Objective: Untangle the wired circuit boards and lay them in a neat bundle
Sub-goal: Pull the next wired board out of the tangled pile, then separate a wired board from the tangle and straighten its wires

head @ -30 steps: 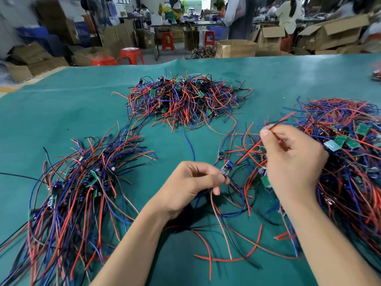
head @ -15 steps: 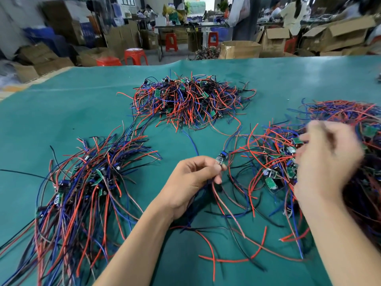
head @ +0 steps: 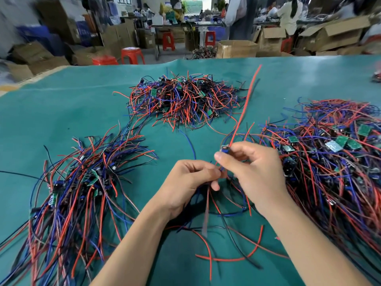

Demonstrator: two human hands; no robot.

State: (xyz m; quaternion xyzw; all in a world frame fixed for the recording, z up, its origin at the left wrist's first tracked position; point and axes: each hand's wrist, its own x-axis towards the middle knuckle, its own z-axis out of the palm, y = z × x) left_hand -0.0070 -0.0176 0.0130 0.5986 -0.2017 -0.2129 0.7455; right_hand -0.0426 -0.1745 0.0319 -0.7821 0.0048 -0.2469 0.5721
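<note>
My left hand (head: 189, 182) and my right hand (head: 253, 170) meet over the middle of the green table (head: 61, 104). The right hand pinches a small blue circuit board (head: 224, 149) whose long red wire (head: 245, 104) sticks up and away. The left hand pinches the wires just below it, and red, blue and black leads trail down toward me. A combed-out bundle (head: 78, 193) of wired boards lies at the left. A tangled heap (head: 334, 162) of boards and wires lies at the right, another tangled heap (head: 181, 100) at the back centre.
Loose red and black wires (head: 228, 259) lie on the table under my forearms. Beyond the table's far edge stand red stools (head: 132, 55), cardboard boxes (head: 237, 48) and people at other benches.
My right hand left the right heap and came to the board held by the left hand, taking hold of it. A long red wire now stands up from the board.
</note>
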